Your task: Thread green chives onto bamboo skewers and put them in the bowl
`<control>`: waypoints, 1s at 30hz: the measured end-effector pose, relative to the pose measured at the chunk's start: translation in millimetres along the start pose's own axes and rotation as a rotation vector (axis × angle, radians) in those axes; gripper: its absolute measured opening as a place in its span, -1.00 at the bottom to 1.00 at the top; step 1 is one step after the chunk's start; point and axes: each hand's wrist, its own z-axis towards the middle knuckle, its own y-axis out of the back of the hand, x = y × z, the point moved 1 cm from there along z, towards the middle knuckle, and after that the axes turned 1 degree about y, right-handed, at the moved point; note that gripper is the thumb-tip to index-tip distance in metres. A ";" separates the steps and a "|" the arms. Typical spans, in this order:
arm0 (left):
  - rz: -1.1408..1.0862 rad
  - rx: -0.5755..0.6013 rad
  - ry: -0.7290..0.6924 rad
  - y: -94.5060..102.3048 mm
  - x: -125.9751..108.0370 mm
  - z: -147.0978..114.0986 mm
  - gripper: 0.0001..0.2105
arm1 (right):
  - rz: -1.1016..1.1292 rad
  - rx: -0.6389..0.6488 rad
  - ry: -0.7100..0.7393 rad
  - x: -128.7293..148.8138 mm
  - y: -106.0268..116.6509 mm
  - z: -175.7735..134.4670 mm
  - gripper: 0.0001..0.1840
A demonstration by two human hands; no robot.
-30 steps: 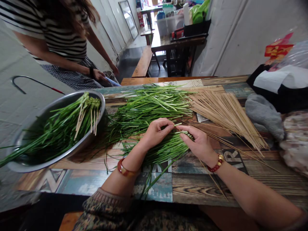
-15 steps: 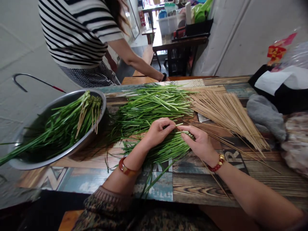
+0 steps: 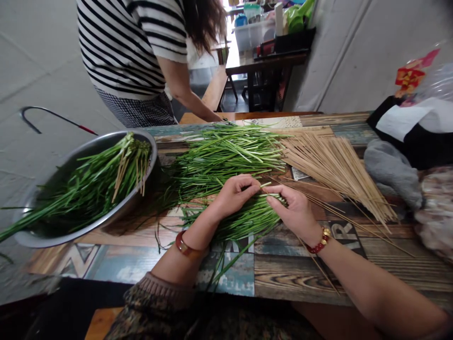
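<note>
My left hand (image 3: 238, 194) is closed in a pinch on a garlic chive stalk (image 3: 266, 184), whose pale end sticks out past the thumb. Close against it, my right hand (image 3: 294, 208) pinches a thin bamboo skewer (image 3: 320, 271), which runs back beneath the palm toward the table's near edge. The fingertips of both hands nearly meet. Below them lies a small bunch of chives (image 3: 247, 219), pale ends to the right. A larger heap of chives (image 3: 230, 153) lies just beyond my hands.
Many bamboo skewers (image 3: 336, 174) lie fanned out at right. A metal basin (image 3: 150, 174) at left holds chives, some on skewers. A grey cloth-like bundle (image 3: 391, 170) and a clear bag (image 3: 437, 212) sit far right. Across the table (image 3: 293, 278) stands a person in a striped shirt (image 3: 130, 52).
The person across the table has shifted to the right, with the arm drawn back to the left. My hands stay almost in the same place, still pinching.
</note>
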 end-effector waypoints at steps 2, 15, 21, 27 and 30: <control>-0.014 0.005 0.009 -0.1 0.0 0.0 -0.74 | 0.010 -0.007 -0.019 -0.8 -0.9 -0.5 -0.82; -0.010 0.005 0.014 -0.4 -1.1 -0.3 -0.74 | 0.035 -0.004 -0.028 0.5 -1.1 -1.5 -0.64; 0.065 -0.053 -0.033 -2.5 -0.4 -0.2 -0.79 | 0.018 -0.014 -0.023 0.7 -3.1 -1.8 -0.69; 0.103 -0.032 -0.076 -6.8 0.6 -0.4 -0.82 | 0.053 -0.044 -0.051 -3.2 -6.3 -2.4 -0.74; 0.105 0.025 -0.091 -9.7 0.2 -0.7 -0.80 | 0.022 -0.083 -0.060 -5.3 -6.7 -2.4 -0.84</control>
